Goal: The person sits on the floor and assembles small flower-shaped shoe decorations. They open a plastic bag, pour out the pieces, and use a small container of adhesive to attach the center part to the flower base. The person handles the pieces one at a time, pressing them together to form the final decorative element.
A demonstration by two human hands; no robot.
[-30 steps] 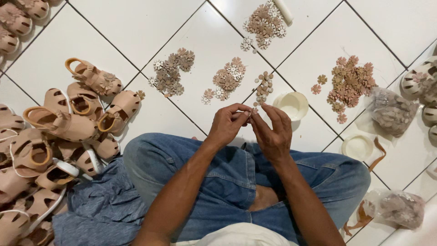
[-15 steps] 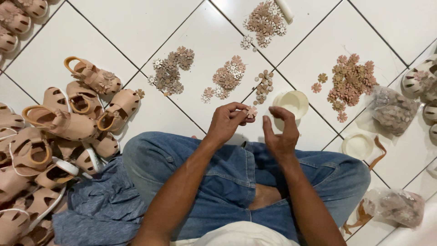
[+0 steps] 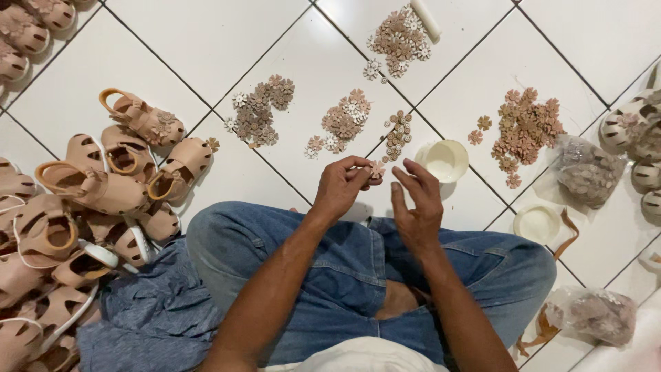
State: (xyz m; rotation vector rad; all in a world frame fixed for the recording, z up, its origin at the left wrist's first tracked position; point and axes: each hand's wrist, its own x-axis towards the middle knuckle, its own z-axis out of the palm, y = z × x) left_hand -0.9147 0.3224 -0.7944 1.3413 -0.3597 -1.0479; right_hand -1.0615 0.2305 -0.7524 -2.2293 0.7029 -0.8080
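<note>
A home workshop floor: white tiles (image 3: pixel 206 34), heaped pink sandals (image 3: pixel 89 186), sorted flower trims (image 3: pixel 527 127).

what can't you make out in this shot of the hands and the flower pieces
Head view only:
- The flower piece in the left hand: too small, and the fingertips cover part of it.
- The right hand: palm faces away, so any contents are hidden.
- The clear bags: contents blurred behind plastic.
- The sandal pile: cut off by the left edge.
- The small bowl: whether it holds anything is unclear.
</note>
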